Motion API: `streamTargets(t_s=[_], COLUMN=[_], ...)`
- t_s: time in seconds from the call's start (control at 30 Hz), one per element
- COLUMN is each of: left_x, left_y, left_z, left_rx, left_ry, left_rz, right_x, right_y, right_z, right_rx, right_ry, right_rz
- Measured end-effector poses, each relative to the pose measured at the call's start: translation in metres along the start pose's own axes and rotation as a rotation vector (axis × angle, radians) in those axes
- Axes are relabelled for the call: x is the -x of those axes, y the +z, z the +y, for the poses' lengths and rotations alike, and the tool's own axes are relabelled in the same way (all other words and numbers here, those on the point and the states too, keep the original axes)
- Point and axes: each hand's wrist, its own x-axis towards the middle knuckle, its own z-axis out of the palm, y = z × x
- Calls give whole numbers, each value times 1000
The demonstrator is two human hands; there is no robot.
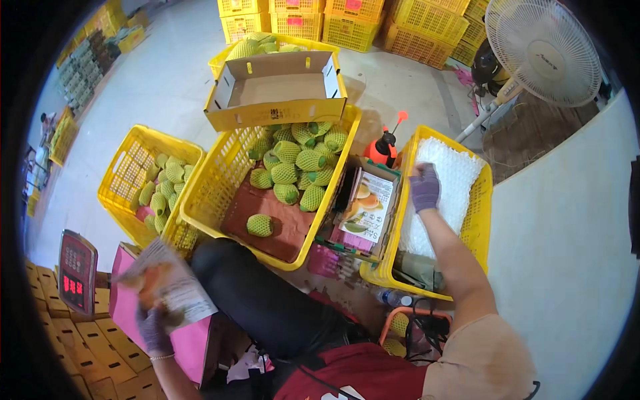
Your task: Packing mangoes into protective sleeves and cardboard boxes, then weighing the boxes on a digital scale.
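Over a pink box (195, 342) at the left, my left hand (154, 327) grips a printed sheet (172, 285) with a fruit picture, slightly blurred. At the right, my right hand (425, 189) lies over the left side of a stack of white foam sheets (447, 205) in a yellow plastic crate (475, 240). Its fingers are curled; whether they pinch a sheet cannot be told. Both hands wear purple gloves. Between them, a yellow crate (210, 200) holds green fruit in foam nets (287, 172). More printed sheets (369, 205) lie in a small box beside it.
An open cardboard box (277, 117) rests across the middle crate's far end. Another fruit crate (122, 172) stands left, near a digital scale display (77, 272). A red spray bottle (382, 150), a fan (542, 55) and stacked yellow crates (350, 30) are farther back.
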Motion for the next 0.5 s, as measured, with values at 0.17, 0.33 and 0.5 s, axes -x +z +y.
streamTargets(t_s=[0.17,0.33,0.5], left_x=[-27,-20,-7], left_y=[-151,-176,-120], left_z=[-104,-136,-100], left_rx=[-254,-476,-1140], left_ry=[43,-113,-12], left_rz=[625,653,628], right_x=[-4,48,41], right_y=[-33,-5,9], right_z=[142,155,157], right_rx=[848,969,1015], right_ry=[908,980,923], right_rz=[-403,-455,-182])
